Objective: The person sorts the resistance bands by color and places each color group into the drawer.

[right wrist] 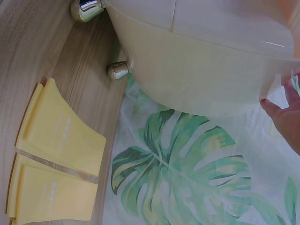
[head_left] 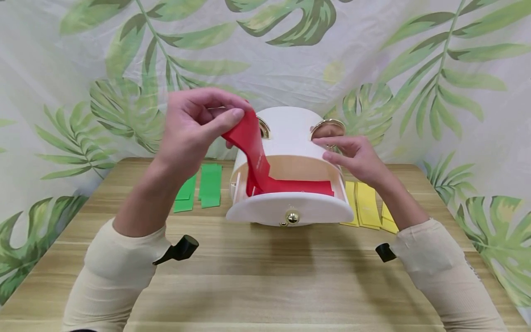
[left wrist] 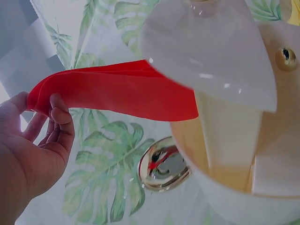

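Observation:
My left hand (head_left: 188, 127) pinches the end of a red resistance band (head_left: 255, 147) between thumb and fingers. The band stretches down into the pulled-out drawer (head_left: 286, 208) of a white rounded box (head_left: 288, 122), where more red band material (head_left: 300, 186) lies. In the left wrist view, the raised band (left wrist: 117, 91) looks folded in layers and runs from the fingertips to the drawer. My right hand (head_left: 358, 159) touches the box's upper right side, near a round gold ornament (head_left: 328, 129), with its fingers extended. The right wrist view catches only its fingertips (right wrist: 272, 108) at the box's edge.
Green bands (head_left: 210, 184) lie on the wooden table (head_left: 265, 286) left of the box, and several folded yellow bands (head_left: 367, 205) on its right. A gold knob (head_left: 292, 216) sticks out from the drawer front. A leaf-patterned cloth (head_left: 199, 41) hangs behind the table.

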The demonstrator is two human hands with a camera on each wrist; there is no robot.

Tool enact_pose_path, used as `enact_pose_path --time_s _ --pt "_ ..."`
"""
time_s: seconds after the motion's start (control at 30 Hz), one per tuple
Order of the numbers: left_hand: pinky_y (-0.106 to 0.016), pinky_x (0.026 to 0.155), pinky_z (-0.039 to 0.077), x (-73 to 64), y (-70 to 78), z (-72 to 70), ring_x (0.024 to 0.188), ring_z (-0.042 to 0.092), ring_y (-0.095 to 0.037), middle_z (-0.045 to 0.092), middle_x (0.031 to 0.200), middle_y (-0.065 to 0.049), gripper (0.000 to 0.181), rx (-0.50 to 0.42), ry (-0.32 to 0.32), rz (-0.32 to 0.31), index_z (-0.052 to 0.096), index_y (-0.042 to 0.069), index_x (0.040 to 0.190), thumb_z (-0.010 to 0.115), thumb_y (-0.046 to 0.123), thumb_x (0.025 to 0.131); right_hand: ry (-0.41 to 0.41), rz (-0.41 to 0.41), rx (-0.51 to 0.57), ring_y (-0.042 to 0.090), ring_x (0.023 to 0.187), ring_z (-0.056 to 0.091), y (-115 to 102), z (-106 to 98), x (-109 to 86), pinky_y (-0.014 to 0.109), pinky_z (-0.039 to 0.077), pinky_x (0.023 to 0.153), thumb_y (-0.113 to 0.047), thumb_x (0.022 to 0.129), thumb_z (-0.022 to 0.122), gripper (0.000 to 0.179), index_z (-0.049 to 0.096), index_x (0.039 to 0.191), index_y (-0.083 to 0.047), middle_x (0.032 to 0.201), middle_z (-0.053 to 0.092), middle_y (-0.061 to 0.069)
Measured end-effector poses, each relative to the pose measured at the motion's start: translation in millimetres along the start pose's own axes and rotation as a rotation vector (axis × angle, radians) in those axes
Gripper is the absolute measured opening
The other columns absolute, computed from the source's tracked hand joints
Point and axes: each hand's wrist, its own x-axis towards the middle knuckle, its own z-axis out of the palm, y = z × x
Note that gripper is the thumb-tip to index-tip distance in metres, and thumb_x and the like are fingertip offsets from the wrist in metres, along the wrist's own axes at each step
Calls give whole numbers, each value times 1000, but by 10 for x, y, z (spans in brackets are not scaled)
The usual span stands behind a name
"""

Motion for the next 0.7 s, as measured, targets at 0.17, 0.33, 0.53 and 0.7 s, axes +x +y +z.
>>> enact_pose_path --time_s 0.17,0.33,0.53,0.7 --pt "-27 50 52 66 -46 184 53 59 -18 73 76 -11 10 -4 -58 -20 71 -17 96 67 -13 88 8 10 -18 13 90 56 -1 -6 -8 23 49 68 5 93 68 32 74 124 0 111 75 -7" --pt "-28 51 49 124 -102 378 56 58 -19 73 77 -13 10 -23 -117 -79 72 -15 98 68 -13 89 5 12 -37 17 94 57 0 -10 -7 25 50 70 6 92 68 33 75 124 -1 115 74 -4" --pt "-28 56 50 165 -156 580 57 56 -21 72 79 -15 11 -40 -193 -165 73 -12 101 71 -10 90 -25 12 -39 21 130 53 -6 -16 -7 41 40 114 2 95 68 31 75 125 -5 121 73 -4" --pt "-28 55 49 193 -193 722 59 61 -22 74 81 -16 11 -53 -246 -214 74 -10 102 72 -8 91 -31 -8 -23 22 130 54 18 -43 -21 53 35 117 -1 95 71 33 80 118 -23 114 76 -7"
